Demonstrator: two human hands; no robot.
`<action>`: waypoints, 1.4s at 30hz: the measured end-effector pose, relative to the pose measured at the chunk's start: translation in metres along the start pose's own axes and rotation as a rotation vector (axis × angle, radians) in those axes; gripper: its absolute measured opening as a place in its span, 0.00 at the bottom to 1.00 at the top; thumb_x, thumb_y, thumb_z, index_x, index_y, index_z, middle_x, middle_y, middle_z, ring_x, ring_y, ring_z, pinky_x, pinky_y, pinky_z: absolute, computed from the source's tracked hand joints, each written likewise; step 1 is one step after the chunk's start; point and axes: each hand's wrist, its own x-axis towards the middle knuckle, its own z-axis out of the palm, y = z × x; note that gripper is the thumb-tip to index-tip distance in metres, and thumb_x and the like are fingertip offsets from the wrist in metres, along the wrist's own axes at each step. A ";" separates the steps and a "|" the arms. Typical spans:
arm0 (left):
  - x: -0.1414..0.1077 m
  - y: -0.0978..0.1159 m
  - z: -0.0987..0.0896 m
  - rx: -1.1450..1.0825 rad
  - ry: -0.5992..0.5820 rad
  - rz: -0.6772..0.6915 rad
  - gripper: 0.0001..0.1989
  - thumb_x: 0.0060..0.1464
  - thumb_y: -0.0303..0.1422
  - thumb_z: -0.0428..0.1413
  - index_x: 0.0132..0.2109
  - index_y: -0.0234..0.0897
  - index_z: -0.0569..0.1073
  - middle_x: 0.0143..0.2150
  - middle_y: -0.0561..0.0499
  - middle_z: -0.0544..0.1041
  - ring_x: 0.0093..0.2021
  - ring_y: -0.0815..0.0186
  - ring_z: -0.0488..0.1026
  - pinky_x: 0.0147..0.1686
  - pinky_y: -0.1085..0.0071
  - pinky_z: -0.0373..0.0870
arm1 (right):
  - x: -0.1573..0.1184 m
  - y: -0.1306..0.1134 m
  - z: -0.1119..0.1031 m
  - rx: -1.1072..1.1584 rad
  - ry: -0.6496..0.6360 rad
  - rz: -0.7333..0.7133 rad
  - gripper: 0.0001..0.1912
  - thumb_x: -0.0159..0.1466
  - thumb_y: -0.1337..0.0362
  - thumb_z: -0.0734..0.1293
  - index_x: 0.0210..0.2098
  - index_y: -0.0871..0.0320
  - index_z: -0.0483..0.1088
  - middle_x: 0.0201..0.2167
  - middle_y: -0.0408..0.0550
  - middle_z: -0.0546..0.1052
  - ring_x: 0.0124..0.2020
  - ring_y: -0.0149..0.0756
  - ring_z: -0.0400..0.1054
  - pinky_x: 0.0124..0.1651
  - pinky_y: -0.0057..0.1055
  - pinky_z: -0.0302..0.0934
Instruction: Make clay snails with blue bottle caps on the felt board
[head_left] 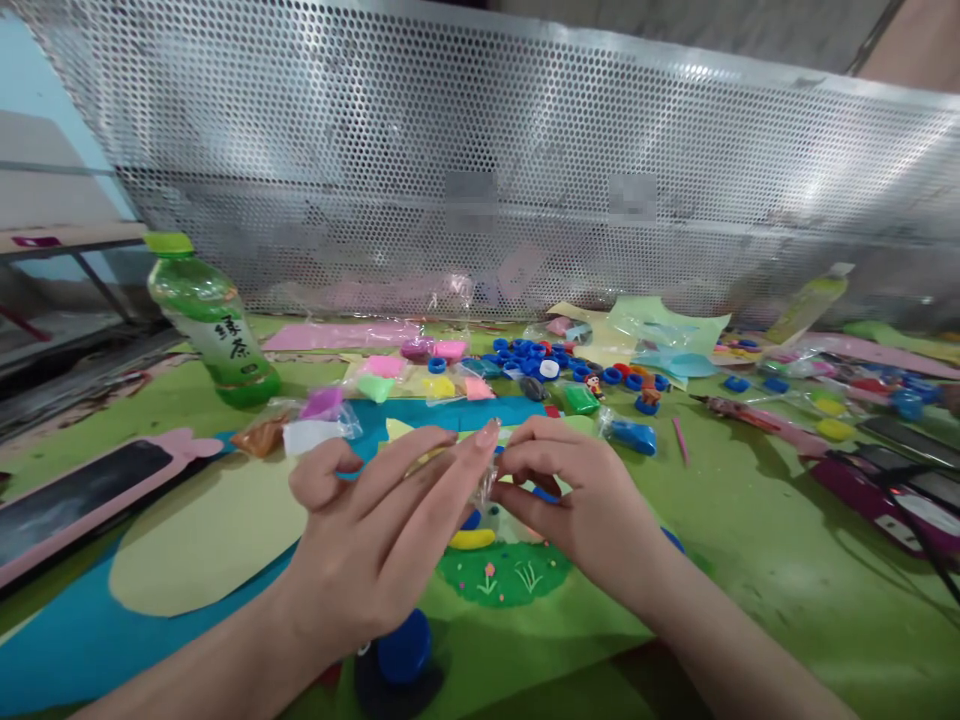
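Observation:
My left hand (390, 510) reaches over the middle of the table with its fingers stretched out, fingertips close to my right hand. My right hand (577, 490) has its fingers curled and pinched around a small clear plastic piece (484, 487), which is partly hidden between the hands. Below them lies a clay picture with a green grassy patch (510, 575), small flowers and a yellow strip (472, 539). A round blue lid (405, 645) sits under my left wrist.
A green tea bottle (217, 330) and a pink-cased phone (90, 495) stand or lie at left. Blue bottle caps (525, 355) and bagged clay (382, 367) lie behind the hands. At right are a pink tool (765, 418), a magenta device (870, 500) and a cable.

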 end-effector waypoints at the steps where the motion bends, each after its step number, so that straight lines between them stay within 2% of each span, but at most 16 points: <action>1: 0.000 0.001 0.000 -0.008 0.003 0.006 0.30 0.50 0.25 0.57 0.59 0.27 0.56 0.48 0.48 0.75 0.49 0.61 0.70 0.41 0.64 0.69 | 0.000 0.000 0.000 -0.007 -0.011 0.022 0.05 0.55 0.74 0.67 0.26 0.60 0.71 0.26 0.41 0.67 0.23 0.23 0.59 0.25 0.22 0.54; 4: 0.000 0.004 0.000 -0.020 0.004 0.007 0.29 0.50 0.24 0.57 0.58 0.27 0.57 0.47 0.48 0.76 0.47 0.60 0.71 0.40 0.65 0.68 | -0.001 0.001 -0.001 -0.082 -0.081 0.078 0.04 0.56 0.74 0.66 0.27 0.61 0.71 0.27 0.43 0.67 0.24 0.24 0.59 0.26 0.23 0.54; 7: 0.000 0.006 0.000 -0.006 0.013 0.008 0.28 0.51 0.24 0.56 0.58 0.26 0.58 0.43 0.48 0.78 0.45 0.62 0.72 0.33 0.68 0.65 | -0.002 0.001 -0.001 -0.129 -0.170 0.121 0.04 0.57 0.73 0.63 0.29 0.61 0.69 0.28 0.43 0.64 0.25 0.25 0.57 0.26 0.24 0.54; 10: 0.001 0.007 -0.001 -0.013 0.023 0.014 0.27 0.52 0.24 0.55 0.58 0.26 0.57 0.42 0.47 0.78 0.46 0.62 0.72 0.33 0.68 0.65 | -0.002 -0.002 0.000 -0.059 -0.157 0.105 0.05 0.54 0.76 0.63 0.26 0.61 0.66 0.25 0.42 0.61 0.25 0.25 0.56 0.26 0.23 0.53; 13: 0.002 0.004 -0.003 -0.023 0.049 0.025 0.28 0.52 0.24 0.55 0.59 0.27 0.56 0.43 0.47 0.78 0.46 0.62 0.72 0.38 0.66 0.67 | -0.001 -0.006 -0.002 0.139 -0.136 0.152 0.06 0.52 0.76 0.64 0.24 0.61 0.64 0.23 0.40 0.59 0.23 0.24 0.54 0.24 0.23 0.51; 17: 0.003 -0.009 -0.001 0.055 0.013 -0.007 0.31 0.49 0.27 0.58 0.59 0.28 0.57 0.40 0.47 0.78 0.43 0.61 0.72 0.42 0.64 0.68 | 0.001 -0.003 -0.020 0.646 -0.130 0.319 0.02 0.58 0.69 0.63 0.29 0.60 0.65 0.19 0.38 0.60 0.19 0.23 0.53 0.22 0.23 0.49; 19: 0.004 -0.019 0.003 0.076 0.013 -0.082 0.30 0.49 0.31 0.59 0.58 0.31 0.59 0.40 0.46 0.77 0.43 0.60 0.71 0.43 0.63 0.67 | 0.003 0.000 -0.030 0.837 -0.039 0.336 0.02 0.60 0.67 0.63 0.30 0.59 0.65 0.20 0.39 0.61 0.18 0.22 0.54 0.21 0.22 0.50; 22: 0.007 -0.035 0.010 0.052 -0.037 -0.269 0.27 0.53 0.36 0.55 0.58 0.36 0.58 0.43 0.45 0.75 0.45 0.58 0.70 0.45 0.62 0.65 | 0.009 0.006 -0.039 0.962 0.075 0.375 0.03 0.60 0.69 0.62 0.29 0.60 0.65 0.25 0.42 0.66 0.18 0.21 0.55 0.20 0.22 0.50; 25: 0.009 -0.046 0.016 0.033 -0.197 -0.512 0.26 0.55 0.37 0.50 0.59 0.35 0.56 0.47 0.41 0.72 0.49 0.54 0.67 0.45 0.58 0.64 | 0.013 0.011 -0.038 0.993 0.091 0.432 0.01 0.58 0.70 0.65 0.30 0.60 0.67 0.26 0.44 0.68 0.19 0.22 0.57 0.20 0.22 0.52; 27: 0.009 -0.052 0.020 0.031 -0.339 -0.646 0.26 0.55 0.38 0.48 0.58 0.32 0.56 0.49 0.38 0.70 0.51 0.50 0.65 0.46 0.55 0.63 | 0.014 0.013 -0.035 0.986 0.101 0.442 0.03 0.57 0.67 0.66 0.30 0.61 0.68 0.26 0.44 0.69 0.19 0.22 0.58 0.21 0.22 0.53; 29: 0.007 -0.057 0.025 0.039 -0.457 -0.717 0.27 0.53 0.42 0.48 0.57 0.31 0.58 0.49 0.37 0.69 0.51 0.48 0.64 0.46 0.52 0.62 | 0.014 0.015 -0.032 0.970 0.113 0.437 0.05 0.55 0.65 0.69 0.28 0.61 0.69 0.24 0.43 0.68 0.19 0.22 0.58 0.21 0.21 0.54; 31: 0.003 -0.063 0.031 0.028 -0.528 -0.712 0.27 0.52 0.44 0.49 0.55 0.31 0.61 0.48 0.37 0.70 0.51 0.48 0.63 0.47 0.52 0.61 | 0.014 0.017 -0.030 0.949 0.119 0.435 0.07 0.53 0.66 0.70 0.26 0.61 0.68 0.21 0.40 0.65 0.19 0.22 0.56 0.21 0.21 0.53; 34: -0.003 -0.073 0.038 -0.011 -0.564 -0.661 0.24 0.54 0.41 0.47 0.55 0.33 0.62 0.48 0.39 0.70 0.51 0.51 0.64 0.47 0.57 0.61 | 0.014 0.020 -0.028 0.926 0.103 0.438 0.07 0.54 0.66 0.71 0.26 0.60 0.68 0.18 0.38 0.63 0.18 0.22 0.56 0.21 0.21 0.53; 38: -0.006 -0.085 0.039 -0.023 -0.551 -0.672 0.20 0.57 0.36 0.41 0.53 0.38 0.67 0.44 0.43 0.72 0.48 0.54 0.66 0.47 0.58 0.60 | 0.015 0.020 -0.026 0.897 0.080 0.472 0.07 0.54 0.63 0.70 0.26 0.60 0.69 0.23 0.42 0.68 0.20 0.22 0.58 0.23 0.22 0.54; 42: -0.004 -0.088 0.036 -0.041 -0.546 -0.685 0.23 0.59 0.37 0.35 0.46 0.35 0.72 0.41 0.44 0.73 0.46 0.56 0.66 0.48 0.60 0.60 | 0.014 0.019 -0.024 0.853 0.078 0.502 0.08 0.54 0.61 0.70 0.28 0.61 0.72 0.25 0.44 0.70 0.20 0.22 0.58 0.23 0.23 0.54</action>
